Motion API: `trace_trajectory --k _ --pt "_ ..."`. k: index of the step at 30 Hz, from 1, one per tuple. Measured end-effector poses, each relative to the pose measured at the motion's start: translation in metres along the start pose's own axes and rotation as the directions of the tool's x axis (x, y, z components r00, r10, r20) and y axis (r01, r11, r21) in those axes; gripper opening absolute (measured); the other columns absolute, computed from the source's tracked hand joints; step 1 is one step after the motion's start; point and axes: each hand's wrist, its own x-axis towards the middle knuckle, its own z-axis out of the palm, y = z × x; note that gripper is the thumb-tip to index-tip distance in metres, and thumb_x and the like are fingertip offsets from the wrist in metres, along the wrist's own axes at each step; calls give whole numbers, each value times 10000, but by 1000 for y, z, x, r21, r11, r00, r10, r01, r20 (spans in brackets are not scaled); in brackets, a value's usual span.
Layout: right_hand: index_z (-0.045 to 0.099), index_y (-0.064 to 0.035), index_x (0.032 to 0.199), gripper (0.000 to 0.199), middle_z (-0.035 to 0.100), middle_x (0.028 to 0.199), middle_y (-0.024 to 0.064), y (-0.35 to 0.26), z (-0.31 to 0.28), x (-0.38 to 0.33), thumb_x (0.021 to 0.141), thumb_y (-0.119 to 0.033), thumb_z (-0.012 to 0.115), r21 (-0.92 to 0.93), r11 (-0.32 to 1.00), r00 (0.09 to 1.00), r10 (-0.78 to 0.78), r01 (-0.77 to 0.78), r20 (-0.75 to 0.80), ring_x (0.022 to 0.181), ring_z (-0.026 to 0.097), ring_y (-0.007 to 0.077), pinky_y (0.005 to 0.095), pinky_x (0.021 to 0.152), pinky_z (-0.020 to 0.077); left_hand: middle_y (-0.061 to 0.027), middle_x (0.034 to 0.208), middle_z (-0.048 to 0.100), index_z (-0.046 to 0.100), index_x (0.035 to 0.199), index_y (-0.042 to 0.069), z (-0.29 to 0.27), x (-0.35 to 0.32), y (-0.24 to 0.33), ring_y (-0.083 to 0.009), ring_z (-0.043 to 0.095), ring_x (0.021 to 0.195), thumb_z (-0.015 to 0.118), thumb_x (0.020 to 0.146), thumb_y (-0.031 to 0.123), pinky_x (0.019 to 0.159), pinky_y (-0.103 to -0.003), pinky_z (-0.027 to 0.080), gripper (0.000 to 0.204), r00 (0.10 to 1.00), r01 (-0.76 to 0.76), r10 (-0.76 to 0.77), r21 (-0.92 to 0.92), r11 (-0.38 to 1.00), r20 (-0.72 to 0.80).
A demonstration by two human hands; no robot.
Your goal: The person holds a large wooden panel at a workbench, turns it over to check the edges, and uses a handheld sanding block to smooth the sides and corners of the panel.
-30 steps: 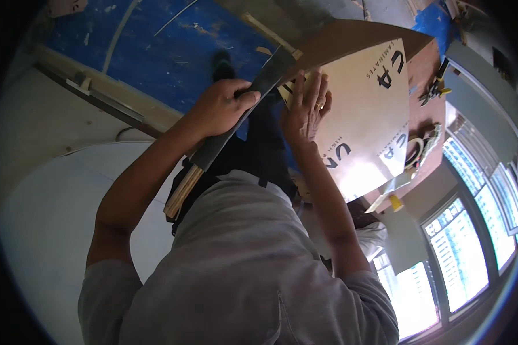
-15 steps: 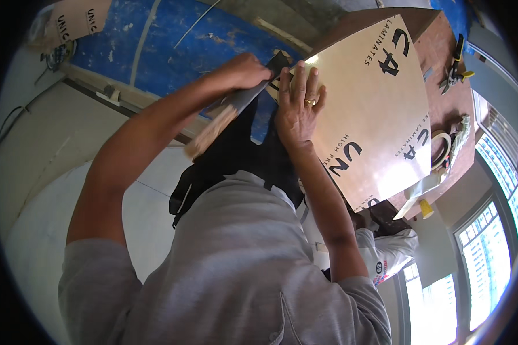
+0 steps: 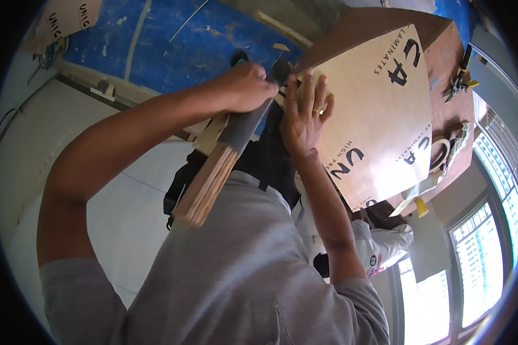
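Head view: left hand [image 3: 252, 88] grips wrapped block [image 3: 240, 129], likely sanding; right hand [image 3: 304, 123] flat on the sheet [image 3: 371, 123], left side. Next stroke needs even pressure!

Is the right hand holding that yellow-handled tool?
No, the right hand lies on the pale sheet, while the yellow-handled tool lies apart on the brown board.

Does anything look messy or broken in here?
Yes, the blue floor covering looks messy: pale specks dot it, and a thin pale strip lies across it at an angle. The laminate sheet under the right hand shows no obvious break.
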Motion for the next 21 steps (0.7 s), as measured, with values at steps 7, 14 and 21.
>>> trace_trajectory --k 7,14,21 --pt "542 -223 1480 551 381 1642 96 -3 -4 3 945 -98 589 -32 999 1000 -4 3 -23 1563 252 391 608 1218 163 -201 861 718 749 912 -19 19 65 -49 -270 720 740 621 961 340 668 -395 552 384 996 87 -79 -180 980 48" --pt "554 -228 1472 581 407 1631 93 -2 1 5 913 -75 600 -15 1000 999 3 -4 -36 1556 272 400 592 1228 137 -149 756 642 674 1019 -39 -17 -8 -11 -262 676 514 645 997 367 431 -365 519 407 979 198 -161 -405 893 124" --pt "544 -228 1487 598 416 1627 99 1 -3 2 914 -63 576 -13 1000 999 -23 23 -24 1549 293 404 587 1236 119 -237 1061 741 759 1064 32 28 86 -39 -411 725 903 529 983 302 784 -462 561 364 871 489 -446 -277 827 206"
